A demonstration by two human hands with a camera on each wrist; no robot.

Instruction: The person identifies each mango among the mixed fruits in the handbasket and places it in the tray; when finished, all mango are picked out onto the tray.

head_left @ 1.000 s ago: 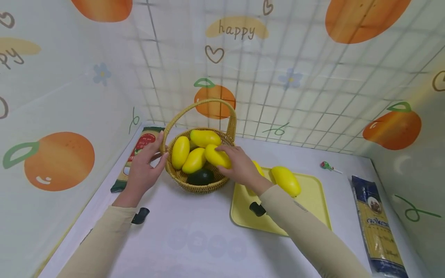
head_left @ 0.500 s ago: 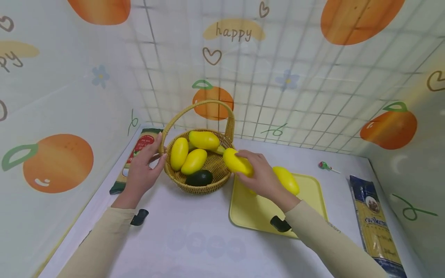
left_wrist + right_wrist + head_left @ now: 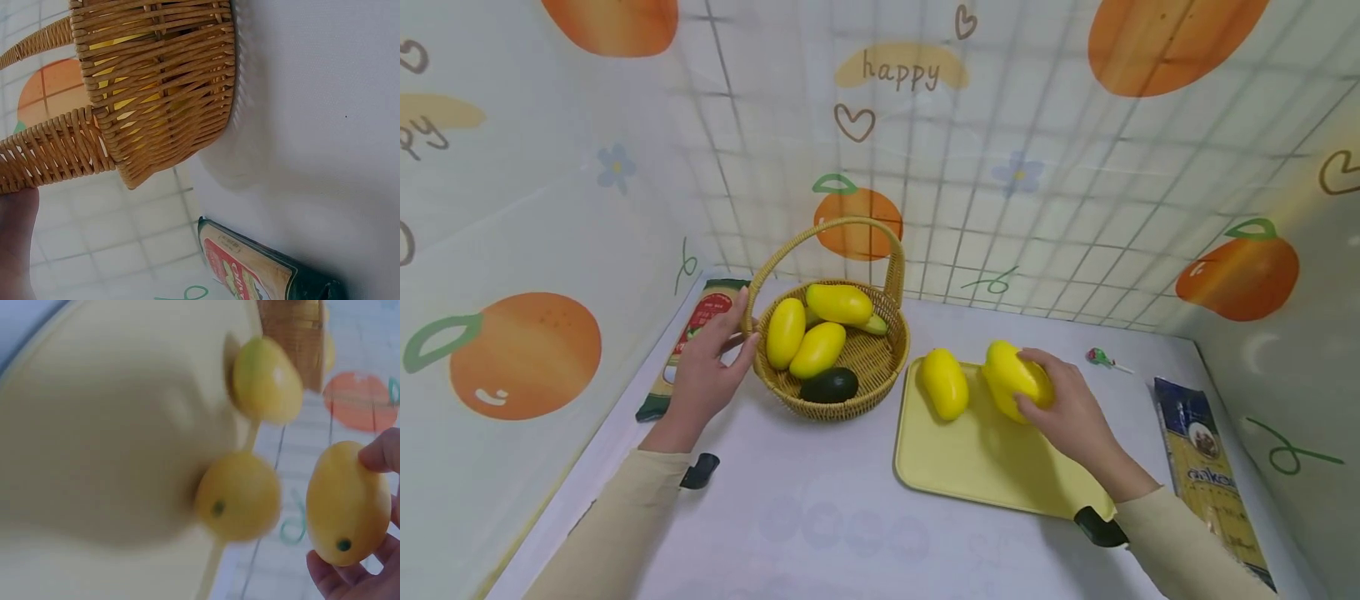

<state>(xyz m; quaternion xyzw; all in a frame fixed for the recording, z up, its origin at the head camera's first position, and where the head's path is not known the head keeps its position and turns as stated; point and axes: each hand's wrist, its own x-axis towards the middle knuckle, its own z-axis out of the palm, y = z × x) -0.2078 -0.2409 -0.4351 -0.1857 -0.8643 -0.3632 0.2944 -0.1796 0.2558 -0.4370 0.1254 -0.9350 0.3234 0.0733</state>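
Observation:
My left hand [image 3: 707, 367] pinches the left foot of the handle [image 3: 790, 244] of a round wicker basket [image 3: 874, 360]. Inside lie several yellow mangoes [image 3: 817, 350], a dark avocado [image 3: 829, 386] and part of a pale green fruit or vegetable [image 3: 874, 325], mostly hidden. Over the yellow tray [image 3: 955, 462], my right hand [image 3: 1071, 412] grips another mango [image 3: 347, 500], with thumb and fingers on opposite sides. From the head view it overlaps a mango [image 3: 240, 497] on the tray's far side. One more mango [image 3: 945, 385] lies at the tray's left.
A green and red packet [image 3: 700, 321] lies left of the basket, partly behind my left hand. Toward the right edge are a lollipop [image 3: 1101, 357] and a long blue and gold pasta bag [image 3: 1206, 467]. Patterned curtains [image 3: 917, 150] stand behind and at both sides.
My right hand has carried the mango from the basket rightward to over the tray, uncovering the basket's right side and the tray's left mango. The left hand has stayed at the handle.

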